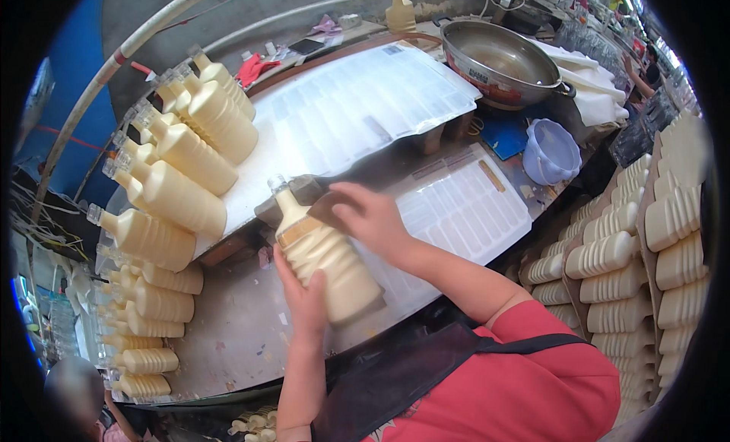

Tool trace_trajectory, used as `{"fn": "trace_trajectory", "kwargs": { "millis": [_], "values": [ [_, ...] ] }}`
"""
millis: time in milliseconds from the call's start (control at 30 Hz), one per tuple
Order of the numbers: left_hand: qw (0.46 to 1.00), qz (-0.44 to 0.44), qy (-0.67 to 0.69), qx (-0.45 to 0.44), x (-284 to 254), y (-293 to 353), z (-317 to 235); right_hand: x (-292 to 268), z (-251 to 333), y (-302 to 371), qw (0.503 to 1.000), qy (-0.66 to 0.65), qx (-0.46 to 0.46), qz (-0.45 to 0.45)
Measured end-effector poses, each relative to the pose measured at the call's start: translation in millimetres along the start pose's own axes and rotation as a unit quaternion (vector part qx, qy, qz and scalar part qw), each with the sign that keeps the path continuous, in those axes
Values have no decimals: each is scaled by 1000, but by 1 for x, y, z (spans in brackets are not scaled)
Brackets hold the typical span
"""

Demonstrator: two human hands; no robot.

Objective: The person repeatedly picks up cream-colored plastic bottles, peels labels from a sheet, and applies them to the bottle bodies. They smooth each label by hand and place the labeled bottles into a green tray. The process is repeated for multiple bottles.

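Over the worktable, my left hand (306, 294) grips the side of a cream bottle (346, 278) with a ribbed body and a clear neck. The bottle leans, neck toward the far left. A tan band (299, 231) crosses its shoulder. My right hand (372, 221) is beside that shoulder with its fingers apart, the tips smeared by motion; nothing shows in it. Just right of the bottle lies a translucent sheet (498, 202) marked with rows of pale rectangles. A larger sheet (365, 100) of similar look lies on a raised board beyond.
Several cream bottles (182, 195) stand along the left side. A metal pan (502, 58), a pale purple bucket (553, 149) and a blue flat item (506, 138) sit at the back right. Stacked cream bottles (608, 259) fill racks on the right. Another person (76, 396) is at lower left.
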State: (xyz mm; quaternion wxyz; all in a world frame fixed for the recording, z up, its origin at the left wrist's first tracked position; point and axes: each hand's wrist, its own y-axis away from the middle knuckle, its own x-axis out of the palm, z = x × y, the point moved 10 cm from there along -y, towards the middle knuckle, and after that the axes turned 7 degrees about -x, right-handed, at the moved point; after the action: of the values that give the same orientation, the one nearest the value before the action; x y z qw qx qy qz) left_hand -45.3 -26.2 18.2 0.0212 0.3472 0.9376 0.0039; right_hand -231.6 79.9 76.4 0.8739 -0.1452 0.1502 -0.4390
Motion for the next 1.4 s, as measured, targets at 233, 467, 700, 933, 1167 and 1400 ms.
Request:
{"fn": "trace_trajectory", "kwargs": {
  "millis": [233, 467, 700, 933, 1167, 1400],
  "values": [
    [998, -3, 3, -65, 4, -1, 12, -61, -36, -36, 991, 70, -75, -84],
    [997, 10, 24, -72, 3, 3, 4, -42, 1, -83, 942, 320, -44, 87],
    [998, 10, 26, -59, 2, 1, 3, 21, 6, -90, 792, 478, -276, 263],
    [999, 5, 15, -51, 0, 1, 3, 49, -4, -84, 705, 554, -260, 358],
    [997, -9, -5, -71, 1, 1, 2, 65, 7, -73, 666, 553, -378, 328],
    [999, -1, 1, -41, 0, -1, 11, 71, -7, -68, 654, 538, -398, 352]
  ]
}}
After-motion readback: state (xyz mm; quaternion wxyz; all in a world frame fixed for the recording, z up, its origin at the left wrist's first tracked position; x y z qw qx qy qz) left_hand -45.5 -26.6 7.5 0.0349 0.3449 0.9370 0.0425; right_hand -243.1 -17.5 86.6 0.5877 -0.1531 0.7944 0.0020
